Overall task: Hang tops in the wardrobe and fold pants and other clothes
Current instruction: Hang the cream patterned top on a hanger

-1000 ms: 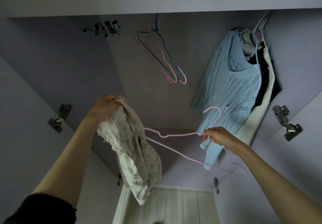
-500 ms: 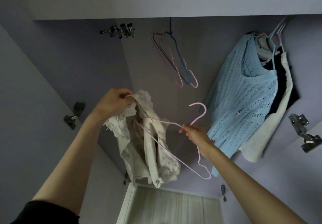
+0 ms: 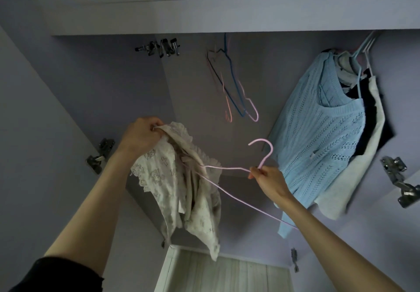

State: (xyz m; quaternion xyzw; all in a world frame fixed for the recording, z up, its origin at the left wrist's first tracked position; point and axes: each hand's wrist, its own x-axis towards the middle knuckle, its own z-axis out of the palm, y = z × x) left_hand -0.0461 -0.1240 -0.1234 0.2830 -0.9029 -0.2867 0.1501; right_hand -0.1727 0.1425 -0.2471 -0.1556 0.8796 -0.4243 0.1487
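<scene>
From the head camera we look up into the wardrobe (image 3: 91, 91), and we judge that we are midway through hanging a top: getting it onto its hanger. Our left hand (image 3: 141, 136) holds up the cream lace top (image 3: 179, 184), fingers curled tight round a bunched edge near its neckline. Our right hand (image 3: 264, 175) pinches the pink hanger (image 3: 229, 169) at the base of its hook, and the hanger's left arm disappears into the folds of the top. The next move, as we see it, calls for spreading the neck opening over both hanger shoulders, then lifting the hook to the rail, which is hidden from us.

The top is thin and floral-patterned with scalloped lace trim; it hangs crumpled and twisted between our hands, in front of the open wardrobe. Empty hangers (image 3: 229, 91) dangle at the back, and a blue knit sweater (image 3: 318, 137) already hangs to the right.
</scene>
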